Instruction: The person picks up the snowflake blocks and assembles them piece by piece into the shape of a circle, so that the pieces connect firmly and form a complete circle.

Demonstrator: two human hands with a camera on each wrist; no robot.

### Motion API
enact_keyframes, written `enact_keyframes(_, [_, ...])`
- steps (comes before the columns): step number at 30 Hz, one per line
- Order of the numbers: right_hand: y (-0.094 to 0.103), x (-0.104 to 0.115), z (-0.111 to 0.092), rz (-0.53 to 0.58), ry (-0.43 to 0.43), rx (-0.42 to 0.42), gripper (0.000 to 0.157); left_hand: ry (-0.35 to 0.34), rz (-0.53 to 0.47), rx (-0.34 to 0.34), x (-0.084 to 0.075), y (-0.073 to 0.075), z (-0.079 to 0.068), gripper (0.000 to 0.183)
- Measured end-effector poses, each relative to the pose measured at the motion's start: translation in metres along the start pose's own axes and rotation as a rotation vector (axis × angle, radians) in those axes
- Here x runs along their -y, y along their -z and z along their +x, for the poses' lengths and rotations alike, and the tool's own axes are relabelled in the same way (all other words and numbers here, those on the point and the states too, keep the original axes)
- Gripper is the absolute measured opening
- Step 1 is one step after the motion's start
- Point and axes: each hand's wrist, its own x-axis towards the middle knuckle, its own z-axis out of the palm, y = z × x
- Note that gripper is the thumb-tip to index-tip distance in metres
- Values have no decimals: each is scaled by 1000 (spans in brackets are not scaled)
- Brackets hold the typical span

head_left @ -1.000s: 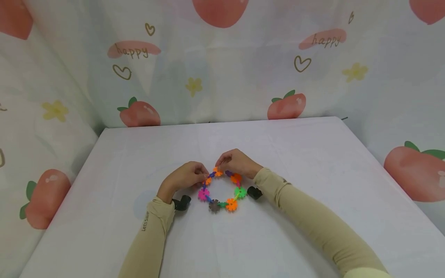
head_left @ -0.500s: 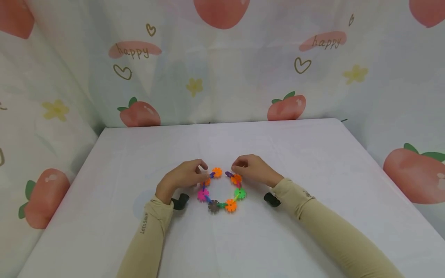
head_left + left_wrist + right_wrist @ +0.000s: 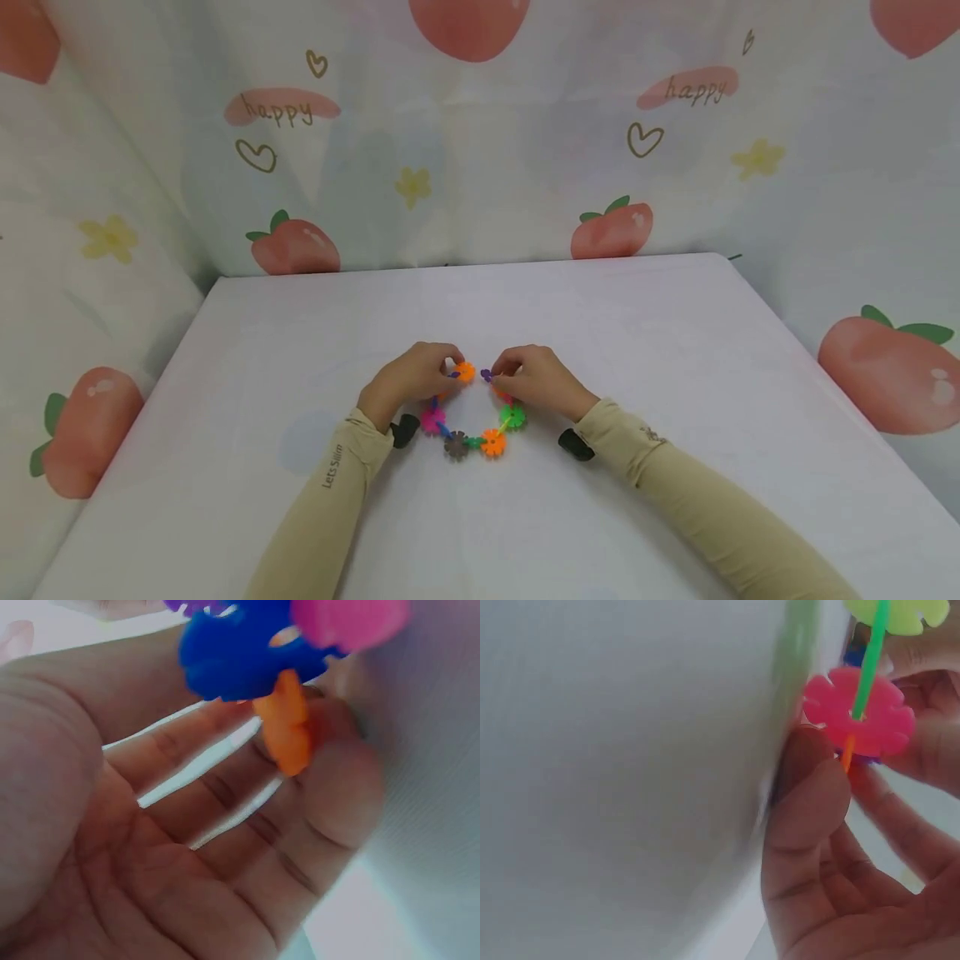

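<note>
A chain of notched plastic snowflake discs [image 3: 492, 442] lies on the table, curved into a ring with a gap at the far side. An orange disc [image 3: 465, 372] ends its left side and a purple disc [image 3: 486, 375] its right. My left hand [image 3: 408, 377] grips the upper left stretch; in the left wrist view its fingers curl behind a blue disc [image 3: 232, 656] and an orange disc [image 3: 285, 727]. With my right hand [image 3: 542, 379] I pinch the upper right stretch, just below a pink disc [image 3: 859, 712] in the right wrist view. The fingers partly hide the held discs.
A white cloth covers the table [image 3: 637, 333]. Behind it hangs a printed curtain [image 3: 480, 167] with fruit and hearts. A black wrist device sits under each wrist, the left one [image 3: 406, 431] and the right one [image 3: 576, 444] close to the tabletop.
My right hand let go of the orange end disc, drew back to the right, then took hold of the chain's right end. My left hand has shifted up its side towards the orange end disc.
</note>
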Motion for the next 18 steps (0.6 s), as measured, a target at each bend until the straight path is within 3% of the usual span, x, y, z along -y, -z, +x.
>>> enact_keyframes(11, [-5, 4, 2, 13, 46, -10, 10, -12, -2, -16, -6, -2, -5, 32])
enact_keyframes(18, [-7, 3, 1, 16, 82, -14, 10, -71, 5, -31, -4, -5, -6, 30])
